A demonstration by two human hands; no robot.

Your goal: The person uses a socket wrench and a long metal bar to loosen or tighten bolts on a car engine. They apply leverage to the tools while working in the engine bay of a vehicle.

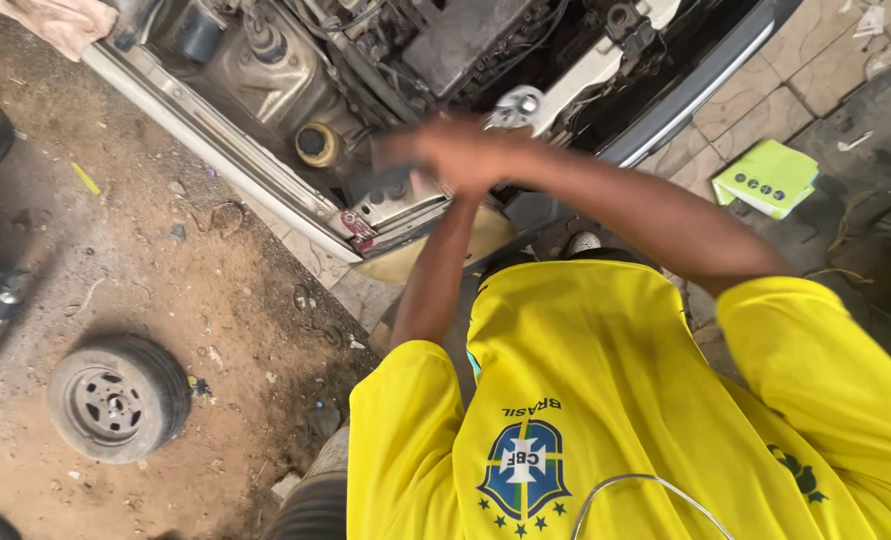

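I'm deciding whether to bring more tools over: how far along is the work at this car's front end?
Done: the engine bay stands open, and a loose wheel lies on the dirt. In hand: both hands, right hand over the left hand, meet blurred at the car's front edge; what they grip cannot be told. Left: engine parts look still in place, so nothing looks finished.

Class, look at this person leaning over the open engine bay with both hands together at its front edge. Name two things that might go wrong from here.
1. Both hands are blurred and crossed close above the engine bay, packed with hoses and metal parts; a slip might scrape or pinch fingers.
2. A loose wheel lies on the dirt ground close behind; stepping back, the person might trip on it.
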